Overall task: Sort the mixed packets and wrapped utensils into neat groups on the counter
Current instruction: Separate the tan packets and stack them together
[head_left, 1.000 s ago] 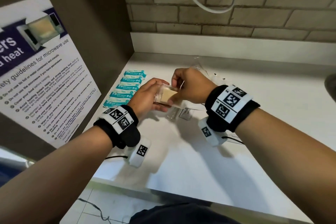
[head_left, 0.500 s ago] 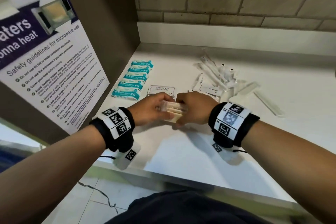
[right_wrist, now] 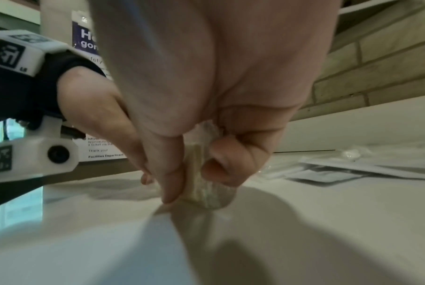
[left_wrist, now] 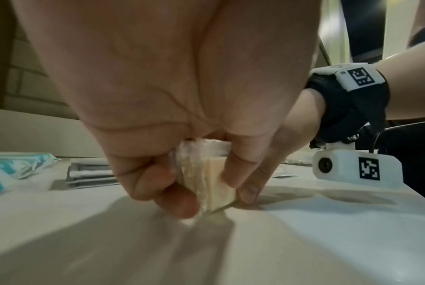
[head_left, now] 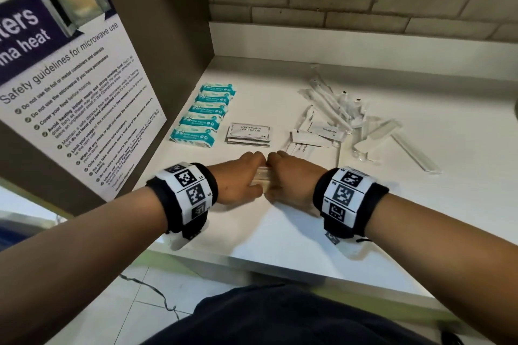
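Observation:
Both hands meet low over the white counter point(head_left: 280, 238), near its front. Between them stands a small stack of clear-wrapped beige packets point(head_left: 262, 180), its lower edge on the counter. My left hand point(head_left: 241, 176) pinches the stack's left end point(left_wrist: 213, 185). My right hand point(head_left: 291, 176) pinches the right end point(right_wrist: 199, 181). Behind them lie a column of teal wipes packs point(head_left: 204, 113), a pile of shampoo sachets point(head_left: 249, 134) and a loose heap of white wrapped utensils and toothpaste sachets point(head_left: 336, 120).
A brown side panel with a microwave safety poster point(head_left: 70, 92) closes the left side. A brick wall point(head_left: 350, 0) with a white cable stands behind. The counter's front edge point(head_left: 280, 269) is just below my wrists.
Both hands came down and toward the front of the counter with the beige stack, from chest height onto the surface. The camera tilted so the sorted groups behind came into view.

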Available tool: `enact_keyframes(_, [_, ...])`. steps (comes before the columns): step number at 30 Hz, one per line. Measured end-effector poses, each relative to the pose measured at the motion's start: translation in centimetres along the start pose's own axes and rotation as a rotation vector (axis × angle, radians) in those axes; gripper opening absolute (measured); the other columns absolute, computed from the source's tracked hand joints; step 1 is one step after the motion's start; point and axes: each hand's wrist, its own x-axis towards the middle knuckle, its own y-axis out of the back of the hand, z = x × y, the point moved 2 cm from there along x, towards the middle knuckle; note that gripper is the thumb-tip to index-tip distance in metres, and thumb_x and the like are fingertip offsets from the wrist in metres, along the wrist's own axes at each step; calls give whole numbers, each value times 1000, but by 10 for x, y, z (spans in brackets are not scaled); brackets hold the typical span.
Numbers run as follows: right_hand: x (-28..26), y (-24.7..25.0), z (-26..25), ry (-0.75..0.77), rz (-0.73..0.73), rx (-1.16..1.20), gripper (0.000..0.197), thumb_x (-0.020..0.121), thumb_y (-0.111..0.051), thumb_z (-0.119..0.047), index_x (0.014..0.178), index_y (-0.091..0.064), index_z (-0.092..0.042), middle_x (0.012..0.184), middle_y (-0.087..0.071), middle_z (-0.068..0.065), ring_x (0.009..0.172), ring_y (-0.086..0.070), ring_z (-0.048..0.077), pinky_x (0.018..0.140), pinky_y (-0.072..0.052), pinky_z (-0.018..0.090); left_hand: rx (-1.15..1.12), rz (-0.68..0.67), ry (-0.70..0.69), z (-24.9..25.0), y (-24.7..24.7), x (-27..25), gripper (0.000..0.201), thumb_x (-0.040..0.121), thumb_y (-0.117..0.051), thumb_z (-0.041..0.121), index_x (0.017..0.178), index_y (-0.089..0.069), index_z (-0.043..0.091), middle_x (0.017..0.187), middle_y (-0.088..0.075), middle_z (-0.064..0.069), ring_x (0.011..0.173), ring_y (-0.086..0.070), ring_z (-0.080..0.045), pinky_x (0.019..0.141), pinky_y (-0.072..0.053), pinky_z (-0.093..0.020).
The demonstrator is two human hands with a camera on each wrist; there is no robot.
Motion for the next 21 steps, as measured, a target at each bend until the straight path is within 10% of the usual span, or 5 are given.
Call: enact_keyframes(21, [8, -3, -3, -33, -73, 37, 43, 79, -67, -25, 113, -45, -10, 109, -46, 8, 80, -47, 23, 69, -37, 32, 120, -80, 57, 1, 0, -1, 41, 89, -54, 30, 118, -30, 14, 112, -29, -3, 69, -50, -23, 67, -40, -36])
